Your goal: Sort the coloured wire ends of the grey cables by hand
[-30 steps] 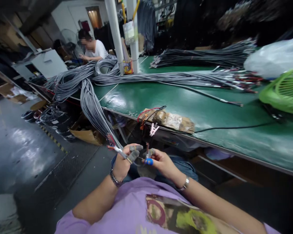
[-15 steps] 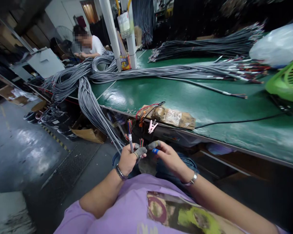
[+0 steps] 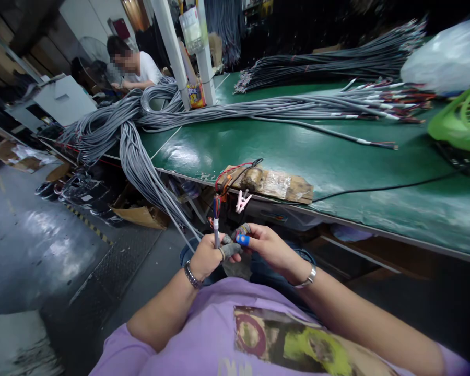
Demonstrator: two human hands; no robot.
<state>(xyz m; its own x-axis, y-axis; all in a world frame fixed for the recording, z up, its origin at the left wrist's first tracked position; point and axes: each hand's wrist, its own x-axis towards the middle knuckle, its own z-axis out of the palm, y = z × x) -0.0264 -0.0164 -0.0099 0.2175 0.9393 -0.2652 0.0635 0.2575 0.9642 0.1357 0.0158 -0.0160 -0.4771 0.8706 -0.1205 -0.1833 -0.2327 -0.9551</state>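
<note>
My left hand [image 3: 208, 257] is closed round a grey cable [image 3: 215, 230], held upright. Above a white band on the cable, a tuft of thin coloured wires [image 3: 216, 206] fans out. Grey finger covers are on my left thumb and forefinger. My right hand [image 3: 270, 246] meets the left fingertips; its covered forefinger and blue-banded thumb pinch together at the coloured wire ends, which the fingers mostly hide. Just beyond my hands, a pink clip [image 3: 243, 201] hangs at the table edge beside a taped wooden board [image 3: 285, 186].
Grey cable bundles [image 3: 235, 112] lie across the green table [image 3: 337, 162] and spill over its near-left edge. Darker cables [image 3: 321, 68], a white plastic bag [image 3: 444, 57] and a green fan [image 3: 460, 117] sit farther back. A co-worker [image 3: 141, 70] sits at the far left.
My right hand has come left to my left fingertips, and its thumb and forefinger have closed where short coloured wire ends stood out. The held cable has shifted slightly right.
</note>
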